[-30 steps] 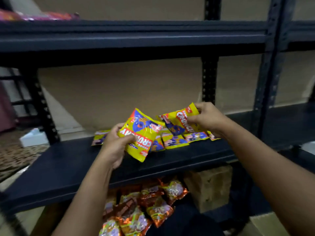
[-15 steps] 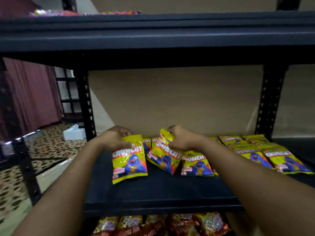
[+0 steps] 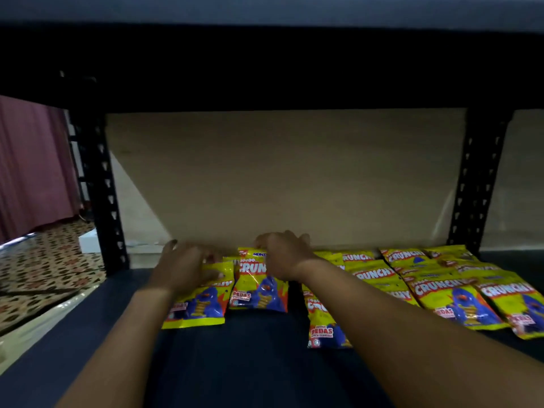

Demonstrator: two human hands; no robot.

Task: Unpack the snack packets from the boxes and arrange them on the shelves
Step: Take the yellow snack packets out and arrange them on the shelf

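On the dark shelf board (image 3: 259, 357) lie several yellow and blue Crunchy snack packets. My left hand (image 3: 184, 267) holds the top of one packet (image 3: 200, 304) that lies flat near the shelf's middle. My right hand (image 3: 284, 256) pinches the top edge of a second packet (image 3: 259, 285) just to the right of it. A third packet (image 3: 322, 319) lies partly under my right forearm. More packets (image 3: 450, 293) overlap in a row toward the right post.
The shelf above (image 3: 265, 63) hangs low and dark over the packets. Black slotted posts stand at left (image 3: 103, 195) and right (image 3: 477, 184). A beige wall is behind. Patterned floor (image 3: 44, 269) and a maroon curtain (image 3: 32, 163) show at the left.
The view has moved closer and lower toward the shelf. Both hands have brought their packets down from a tilted hold to lie flat on the board, side by side.
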